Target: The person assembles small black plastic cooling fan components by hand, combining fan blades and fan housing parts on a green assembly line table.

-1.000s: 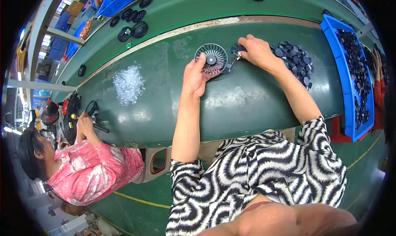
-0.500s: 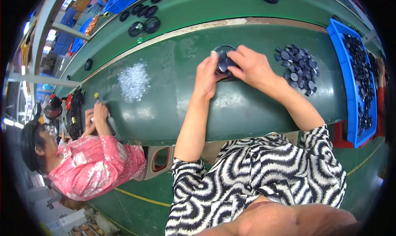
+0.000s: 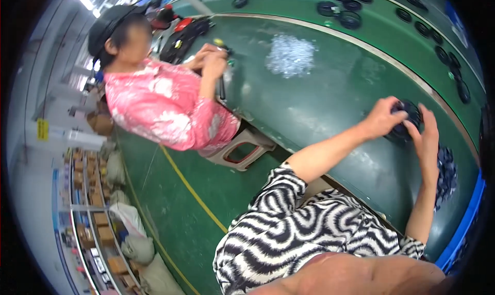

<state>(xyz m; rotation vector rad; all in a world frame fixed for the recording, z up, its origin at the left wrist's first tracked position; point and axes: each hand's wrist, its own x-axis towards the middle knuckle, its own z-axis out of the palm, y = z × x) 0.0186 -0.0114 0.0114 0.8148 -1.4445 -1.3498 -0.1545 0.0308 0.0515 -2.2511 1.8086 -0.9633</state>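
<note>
At the right of the head view, a black round wheel-like part sits between my two hands just above the green table. My left hand grips its left side, thumb and fingers closed on the rim. Around the right side curve the thumb and fingers of my right hand. What lies inside the part is too dark to make out. Beside my right forearm is a pile of dark blue-black discs, partly hidden by that arm. A heap of small clear pieces lies farther left on the table.
A co-worker in a pink patterned top sits at the left by a plastic stool, hands over the table. Black round parts lie on the green strip behind. A blue tray borders the right; boxes fill shelves lower left.
The view has swung left, so the table and my hands appear farther right. Earlier my right fingers held a dark disc over the round part; now both hands clasp the part's sides.
</note>
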